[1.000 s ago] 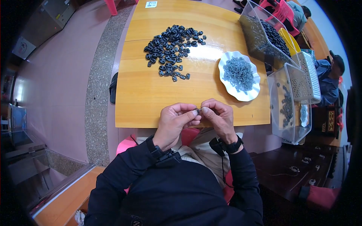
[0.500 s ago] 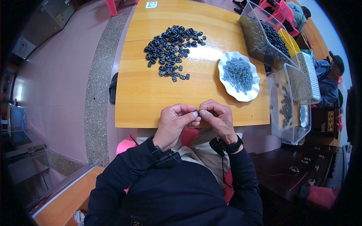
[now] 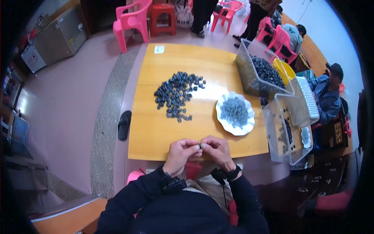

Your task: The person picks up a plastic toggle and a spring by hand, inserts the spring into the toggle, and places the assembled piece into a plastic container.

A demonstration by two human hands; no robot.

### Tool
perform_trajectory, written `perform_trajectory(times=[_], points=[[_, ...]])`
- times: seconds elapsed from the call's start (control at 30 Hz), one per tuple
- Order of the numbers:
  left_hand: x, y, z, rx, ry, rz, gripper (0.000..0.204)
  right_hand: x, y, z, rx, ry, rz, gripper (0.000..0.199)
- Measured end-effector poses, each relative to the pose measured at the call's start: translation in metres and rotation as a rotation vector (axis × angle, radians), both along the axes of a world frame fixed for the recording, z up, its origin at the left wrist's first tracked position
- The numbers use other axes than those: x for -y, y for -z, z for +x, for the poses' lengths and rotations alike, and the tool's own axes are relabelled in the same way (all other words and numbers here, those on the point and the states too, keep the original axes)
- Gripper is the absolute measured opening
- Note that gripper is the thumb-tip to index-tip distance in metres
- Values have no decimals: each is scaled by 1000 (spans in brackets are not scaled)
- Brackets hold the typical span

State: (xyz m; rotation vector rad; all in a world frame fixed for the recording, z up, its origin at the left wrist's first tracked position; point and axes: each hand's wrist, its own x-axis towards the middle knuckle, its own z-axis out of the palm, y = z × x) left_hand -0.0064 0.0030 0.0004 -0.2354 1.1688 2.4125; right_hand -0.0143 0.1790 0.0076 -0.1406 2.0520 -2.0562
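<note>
My left hand and my right hand meet over the near edge of the wooden table. Thumbs and fingertips of both are pinched together around a small dark piece, mostly hidden by the fingers. Beyond my left hand lies a loose pile of small black plastic pieces, each apparently with two holes. To the right, past my right hand, a white scalloped plate carries a heap of small grey, translucent bits.
At the table's right stand a clear bin full of black pieces, a yellow container, a white perforated basket and another clear bin. A slipper lies on the floor at left. People sit at the right; pink chairs stand behind.
The view has tilted up, so the table and hands sit lower in the picture and more of the room's far side shows. Both hands keep their pinch together.
</note>
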Motion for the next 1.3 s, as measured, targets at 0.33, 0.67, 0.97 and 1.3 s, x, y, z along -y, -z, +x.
perform_trajectory(times=[0.33,0.67,0.97,1.3], points=[[4,-3,1,-60,8,-13,16,-1,4,0,-46,-51,-85,13],[4,7,0,-52,17,-24,12,-1,5,2,-177,-62,12,9],[4,2,6,4,38,-39,15,-1,11,9,-130,-13,30,8],[5,-2,-8,36,61,31,17,-4,5,-5,-104,-10,56,9]])
